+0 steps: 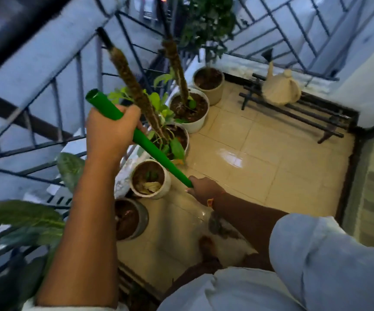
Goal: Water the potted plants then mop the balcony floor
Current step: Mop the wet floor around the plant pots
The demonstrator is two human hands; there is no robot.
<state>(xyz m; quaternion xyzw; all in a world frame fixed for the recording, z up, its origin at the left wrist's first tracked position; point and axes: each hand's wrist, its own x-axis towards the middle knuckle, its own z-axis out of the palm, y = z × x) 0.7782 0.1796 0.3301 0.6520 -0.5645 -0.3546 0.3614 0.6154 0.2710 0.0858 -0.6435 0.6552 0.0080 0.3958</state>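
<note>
Slanting green mop handle (150, 143) between left hand (110, 129) and right hand (204, 189) grip.

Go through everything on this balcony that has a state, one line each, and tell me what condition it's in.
Green mop handle: tilted, gripped in both hands.
Left hand: closed near the handle's top.
Right hand: closed lower down the handle.
Beige tiled floor: wet and shiny in patches.
Cream watering can: set down on the black rack.
Small white pot: upright, holding soil and dry leaves.

Row of potted plants (151, 179) along the railing (78, 70) at left, watering can (280, 86) on rack (293, 113) beyond.
</note>
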